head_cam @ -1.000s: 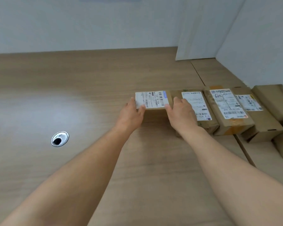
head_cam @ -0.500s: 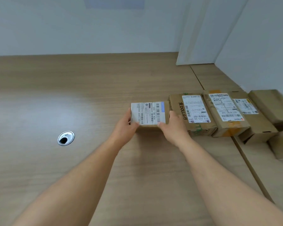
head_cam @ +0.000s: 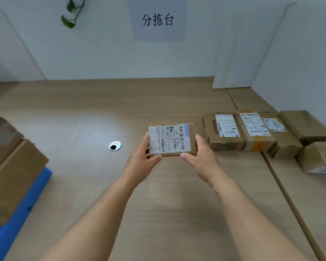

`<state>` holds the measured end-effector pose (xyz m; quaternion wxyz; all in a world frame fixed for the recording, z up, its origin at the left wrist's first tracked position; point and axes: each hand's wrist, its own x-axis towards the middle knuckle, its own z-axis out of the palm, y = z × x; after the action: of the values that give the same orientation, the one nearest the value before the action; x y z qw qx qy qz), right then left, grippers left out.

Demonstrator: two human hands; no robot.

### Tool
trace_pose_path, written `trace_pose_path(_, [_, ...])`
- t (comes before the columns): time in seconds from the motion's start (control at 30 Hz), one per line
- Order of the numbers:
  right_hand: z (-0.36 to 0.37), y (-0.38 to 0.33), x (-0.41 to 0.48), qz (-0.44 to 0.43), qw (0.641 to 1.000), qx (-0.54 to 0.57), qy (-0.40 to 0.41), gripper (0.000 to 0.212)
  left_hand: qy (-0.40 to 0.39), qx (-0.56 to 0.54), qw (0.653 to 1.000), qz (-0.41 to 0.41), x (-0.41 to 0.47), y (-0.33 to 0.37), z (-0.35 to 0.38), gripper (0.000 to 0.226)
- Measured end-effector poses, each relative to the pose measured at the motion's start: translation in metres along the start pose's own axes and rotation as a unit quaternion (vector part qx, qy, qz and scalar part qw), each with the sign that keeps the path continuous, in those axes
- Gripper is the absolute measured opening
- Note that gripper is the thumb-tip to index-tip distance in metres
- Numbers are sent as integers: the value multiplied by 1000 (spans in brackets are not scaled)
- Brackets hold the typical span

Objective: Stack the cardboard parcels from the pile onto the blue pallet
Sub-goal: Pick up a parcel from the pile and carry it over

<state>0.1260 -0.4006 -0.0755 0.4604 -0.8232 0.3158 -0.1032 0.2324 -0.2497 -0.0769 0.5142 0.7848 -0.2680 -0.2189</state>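
Centrally, a small cardboard parcel [head_cam: 170, 139] is held up over the wooden table [head_cam: 83, 113], its white label with barcodes turned toward the camera. The left hand [head_cam: 142, 162] grips the parcel's left side: the thumb lies curled across the near left corner of the label face, while the other fingers pass behind the box and are hidden. The right hand [head_cam: 201, 159] grips the opposite side in mirror fashion, thumb pressed on the near right corner and fingers wrapped round the right edge. Both forearms reach in from the lower edge of the view.

To the right, the pile [head_cam: 254, 131] of remaining parcels lies in a row on the table, box touching box, most with labels facing up; the nearest of these, printed with the word DOLL [head_cam: 215, 129], lies just beside the right hand but apart from it.

At the far left, the blue pallet [head_cam: 26, 204] is partly in view and carries stacked brown boxes [head_cam: 11, 178]. A metal cable grommet [head_cam: 115, 145] is set in the table between pallet and hands. A printed sign [head_cam: 157, 19] and a green plant sprig [head_cam: 72, 14] hang on the wall.
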Motion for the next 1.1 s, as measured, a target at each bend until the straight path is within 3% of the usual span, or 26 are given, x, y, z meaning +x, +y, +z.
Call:
trace_pose_path(0.53, [43,-68,-122,-138,983,117,14,86,139,7,989,41,-158,25,-81,60])
trace_pose_path(0.63, [50,-91,-141,-165,978,123,17,79,157,18,986,57,-180,31,-104,58])
trace_pose_path(0.73, [63,-118,-162,-194,971,142,18,59,182,43,980,73,-204,37,-133,55])
trace_pose_path(1.1, [175,-228,-253,-264,951,159,-27,42,259,63,961,69,-322,15,-276,47])
